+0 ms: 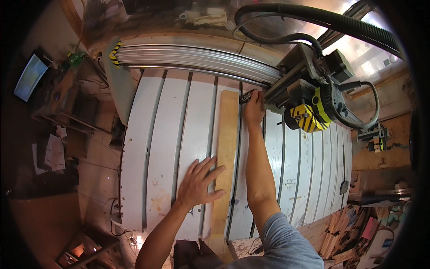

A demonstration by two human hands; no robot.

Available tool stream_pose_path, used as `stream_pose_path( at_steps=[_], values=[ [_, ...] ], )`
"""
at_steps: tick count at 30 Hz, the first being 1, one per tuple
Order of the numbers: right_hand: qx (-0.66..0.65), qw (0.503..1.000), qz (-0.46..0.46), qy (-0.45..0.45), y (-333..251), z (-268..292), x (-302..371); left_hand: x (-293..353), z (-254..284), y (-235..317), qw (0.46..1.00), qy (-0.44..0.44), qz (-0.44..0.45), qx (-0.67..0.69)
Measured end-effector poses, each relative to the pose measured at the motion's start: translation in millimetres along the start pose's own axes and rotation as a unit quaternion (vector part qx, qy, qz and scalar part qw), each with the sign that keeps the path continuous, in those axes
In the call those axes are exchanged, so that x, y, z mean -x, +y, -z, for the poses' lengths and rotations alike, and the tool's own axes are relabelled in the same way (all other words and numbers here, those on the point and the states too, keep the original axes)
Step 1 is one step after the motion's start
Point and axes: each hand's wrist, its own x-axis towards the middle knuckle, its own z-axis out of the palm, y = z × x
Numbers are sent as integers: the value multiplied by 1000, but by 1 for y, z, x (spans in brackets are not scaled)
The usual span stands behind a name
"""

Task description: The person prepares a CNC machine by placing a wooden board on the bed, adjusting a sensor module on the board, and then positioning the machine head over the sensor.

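A long, narrow wooden board [227, 130] lies lengthwise on the white slotted machine bed [168, 121]. My left hand [199, 181] is open with its fingers spread. Its thumb and fingertips reach the board's left edge, and the palm is over the bed. At the far end, my right hand [254, 110] is stretched out just right of the board. Its fingers are closed on a small dark metal piece [246, 96] beside the board's far right edge. The hand partly covers that piece, so its exact kind cannot be made out.
A metal gantry rail [192, 57] spans the far side. The machine head [309, 117], marked with yellow and black stripes, hangs close to my right forearm. A thick black hose [322, 19] arches above it. Wood offcuts [336, 231] are piled at lower right; a lit screen [31, 77] stands left.
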Motion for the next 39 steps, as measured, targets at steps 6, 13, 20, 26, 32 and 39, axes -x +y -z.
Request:
stream_pose_path(
  at_steps=[6,13,20,26,32,39],
  values=[
    [148,989,0,-25,-21,22,40,4,1,-1,1000,1,10,0],
    [218,942,248,-55,-23,25,41,2,2,3,1000,-10,8,-8],
    [197,952,176,-156,-17,18,17,2,0,3,1000,-4,6,-7],
    [85,982,81,-144,-5,14,26,3,1,2,1000,-6,13,-3],
    [40,993,37,-105,0,6,14,3,-2,0,1000,-8,5,-5],
    [60,991,102,-60,-15,9,29,4,1,0,1000,-13,15,-4]
  ],
)
